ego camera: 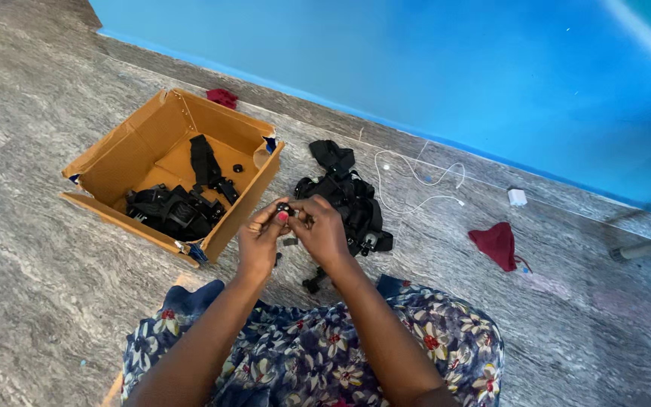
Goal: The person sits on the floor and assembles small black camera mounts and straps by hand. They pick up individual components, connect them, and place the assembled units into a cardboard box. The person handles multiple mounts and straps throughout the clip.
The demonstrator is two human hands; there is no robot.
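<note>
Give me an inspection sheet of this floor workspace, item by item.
Surface: grey stone floor.
Job's things: small black part pinched between left hand and right hand.
Clutter: open cardboard box holding black straps; black strap pile beside it; red cloth; a second red cloth behind the box.
Grips: both closed on the part.
Cables: white cable, white adapter.
Surroundings: blue wall.

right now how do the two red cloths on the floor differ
The red cloth by the box looks smaller and lies bunched behind the cardboard box, near the wall. The red cloth on the right looks larger, spread in a rough triangle on open floor. Both are dark red, away from either hand.
</note>
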